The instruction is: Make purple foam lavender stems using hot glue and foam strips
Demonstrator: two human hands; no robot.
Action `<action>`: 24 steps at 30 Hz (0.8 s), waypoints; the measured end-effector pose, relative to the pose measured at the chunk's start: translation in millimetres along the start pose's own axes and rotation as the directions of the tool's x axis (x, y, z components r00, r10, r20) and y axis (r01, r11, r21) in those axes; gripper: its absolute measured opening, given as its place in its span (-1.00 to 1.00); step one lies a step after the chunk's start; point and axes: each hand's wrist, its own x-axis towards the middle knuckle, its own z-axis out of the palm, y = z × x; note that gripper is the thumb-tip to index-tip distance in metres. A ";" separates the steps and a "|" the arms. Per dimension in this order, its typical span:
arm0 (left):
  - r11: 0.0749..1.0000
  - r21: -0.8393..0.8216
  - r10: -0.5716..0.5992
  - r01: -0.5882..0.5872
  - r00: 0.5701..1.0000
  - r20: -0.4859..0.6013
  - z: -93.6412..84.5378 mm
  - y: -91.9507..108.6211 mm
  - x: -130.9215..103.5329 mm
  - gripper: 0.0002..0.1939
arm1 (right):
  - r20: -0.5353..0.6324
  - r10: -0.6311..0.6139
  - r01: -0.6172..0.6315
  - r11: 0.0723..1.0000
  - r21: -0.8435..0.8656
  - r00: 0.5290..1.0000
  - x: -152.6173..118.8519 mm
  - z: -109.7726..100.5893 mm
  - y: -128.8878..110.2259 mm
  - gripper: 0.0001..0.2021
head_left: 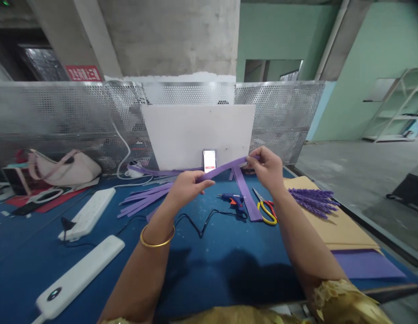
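Observation:
A narrow purple strip (225, 168) is stretched above the table between my two hands. My left hand (188, 186) pinches its left end, thumb pointing right. The right end is pinched in the fingertips of my right hand (267, 167), which sits higher. Below lies a blue glue gun (236, 201) with an orange trigger and a black cord. A wider purple strip (245, 193) runs beside it on the table. Scissors (267, 211) with yellow and red handles lie near my right forearm. Several cut purple strips (144, 198) are spread to the left of my left hand.
Two white power strips (94, 209) (82, 274) lie at the left. A phone (209, 159) leans against a white board (202, 130) at the back. A pink handbag (65, 164) stands far left. At right, purple flower stems (313, 201) rest on tan sheets (343, 231).

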 end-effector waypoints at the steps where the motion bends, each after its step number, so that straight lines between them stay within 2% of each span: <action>1: 0.999 -0.036 0.018 -0.018 1.000 0.007 5.3 2.0 1.9 -0.70 | 0.019 -0.021 0.021 1.000 0.000 1.000 -3.4 4.1 -1.3 -0.90; 3: 0.992 -0.113 0.052 -0.051 0.999 0.002 14.6 3.1 5.5 -0.70 | 0.045 -0.056 0.057 0.998 -0.012 0.997 -9.9 9.4 -3.7 -0.90; 6: 0.984 -0.175 0.026 -0.039 0.996 -0.080 24.7 -0.8 8.5 -0.73 | 0.052 -0.074 0.075 0.997 -0.014 0.996 -15.6 12.8 -4.7 -0.87; 9: 0.984 -0.173 0.015 -0.037 0.992 -0.128 29.8 -7.9 10.9 -0.74 | 0.015 -0.036 0.034 0.995 0.094 0.999 -13.9 17.8 1.5 -0.95; 11: 0.983 -0.177 0.021 -0.051 0.985 -0.169 32.1 -12.6 14.0 -0.75 | -0.044 0.056 -0.043 0.964 0.263 0.997 -11.6 25.5 9.0 -0.66; 13: 0.981 -0.178 0.033 -0.073 0.976 -0.217 35.6 -16.5 17.8 -0.77 | 0.002 0.204 -0.185 0.885 0.428 0.979 -12.6 37.5 16.4 -0.49; 14: 0.981 -0.175 0.041 -0.083 0.972 -0.231 38.1 -18.1 19.6 -0.77 | 0.083 0.276 -0.281 0.832 0.478 0.958 -15.2 44.5 19.1 -0.51; 16: 0.982 -0.163 0.060 -0.100 0.971 -0.232 44.5 -20.4 22.3 -0.79 | 0.292 0.383 -0.481 0.711 0.513 0.877 -24.4 59.1 21.5 -0.68; 18: 0.984 -0.139 0.079 -0.111 0.974 -0.212 51.4 -21.9 23.6 -0.80 | 0.398 0.435 -0.589 0.602 0.539 0.808 -35.8 71.5 20.1 -0.75; 20: 0.988 -0.100 0.098 -0.120 0.974 -0.204 57.4 -22.8 23.9 -0.80 | 0.404 0.464 -0.614 0.543 0.573 0.788 -44.6 79.7 17.3 -0.84; 24: 0.987 -0.049 0.141 -0.154 0.969 -0.204 63.2 -23.8 23.4 -0.79 | 0.324 0.502 -0.579 0.521 0.627 0.802 -48.4 83.6 14.8 -0.87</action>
